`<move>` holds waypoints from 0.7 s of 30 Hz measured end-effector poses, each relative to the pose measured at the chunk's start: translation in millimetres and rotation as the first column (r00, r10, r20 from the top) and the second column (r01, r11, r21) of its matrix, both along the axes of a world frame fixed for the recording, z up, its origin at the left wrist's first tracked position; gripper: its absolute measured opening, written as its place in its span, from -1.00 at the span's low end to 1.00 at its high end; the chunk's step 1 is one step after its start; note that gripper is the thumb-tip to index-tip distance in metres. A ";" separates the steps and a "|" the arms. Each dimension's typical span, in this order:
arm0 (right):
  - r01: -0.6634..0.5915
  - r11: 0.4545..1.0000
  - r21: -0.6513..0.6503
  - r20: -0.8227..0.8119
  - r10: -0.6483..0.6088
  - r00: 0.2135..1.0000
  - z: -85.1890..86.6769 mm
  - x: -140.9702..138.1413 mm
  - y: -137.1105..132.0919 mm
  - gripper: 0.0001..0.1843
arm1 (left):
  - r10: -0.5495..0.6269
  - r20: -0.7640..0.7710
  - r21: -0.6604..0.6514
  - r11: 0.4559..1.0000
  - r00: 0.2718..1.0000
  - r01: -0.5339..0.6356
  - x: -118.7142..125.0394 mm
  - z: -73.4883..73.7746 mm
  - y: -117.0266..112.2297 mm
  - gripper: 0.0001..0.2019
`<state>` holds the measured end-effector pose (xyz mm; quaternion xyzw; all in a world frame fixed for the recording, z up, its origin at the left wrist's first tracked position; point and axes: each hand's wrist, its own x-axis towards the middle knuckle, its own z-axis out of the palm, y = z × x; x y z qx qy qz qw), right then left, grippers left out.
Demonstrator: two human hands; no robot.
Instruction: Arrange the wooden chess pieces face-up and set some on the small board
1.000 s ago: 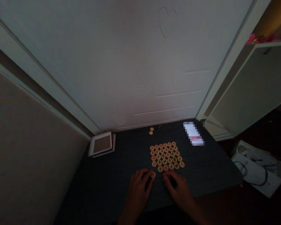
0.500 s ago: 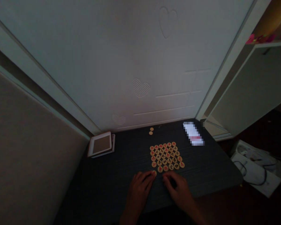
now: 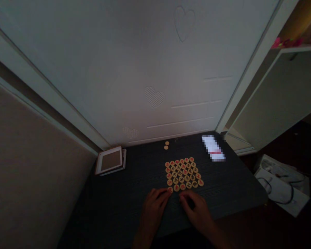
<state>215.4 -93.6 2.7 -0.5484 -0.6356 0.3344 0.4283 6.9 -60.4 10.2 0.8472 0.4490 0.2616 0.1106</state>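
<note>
Several round wooden game discs (image 3: 182, 174) with red and black marks lie packed in a block on a dark table (image 3: 230, 186). My left hand (image 3: 153, 208) rests flat in front of the block, its fingertips touching one red-marked disc (image 3: 170, 190) at the block's near left corner. My right hand (image 3: 197, 209) lies on the table just right of it, fingers curled down near the block's front row; it holds nothing that I can see.
Two plain discs (image 3: 166, 145) lie apart near the back wall. A shallow white-rimmed box (image 3: 110, 161) sits at the table's left rear. A white blurred packet (image 3: 213, 148) lies at the right rear. A white bag (image 3: 281, 183) sits on the floor at right.
My left fingertips have pushed the single red-marked disc forward until it joins the block's near left corner. My right hand has barely shifted.
</note>
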 end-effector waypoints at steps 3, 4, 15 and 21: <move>-0.007 1.000 0.004 0.000 0.007 1.000 0.4 0.1 0.4 -0.74 | 0.025 0.017 0.017 1.000 1.000 -0.025 0.9 -0.6 0.3 -0.64; -0.006 1.000 0.005 -0.001 0.006 1.000 0.4 0.0 0.5 -0.74 | 0.031 0.019 0.025 0.999 0.999 -0.031 1.1 -1.0 0.7 -0.64; -0.017 1.000 -0.006 -0.008 0.017 1.000 -2.4 0.7 0.5 -0.74 | 0.056 -0.050 0.020 0.998 0.997 -0.055 -2.6 -1.8 -3.1 -0.68; 0.001 1.000 -0.003 -0.008 -0.001 1.000 -3.6 0.3 0.7 -0.75 | 0.126 0.051 0.032 0.991 0.991 -0.127 -8.4 17.8 36.9 -0.76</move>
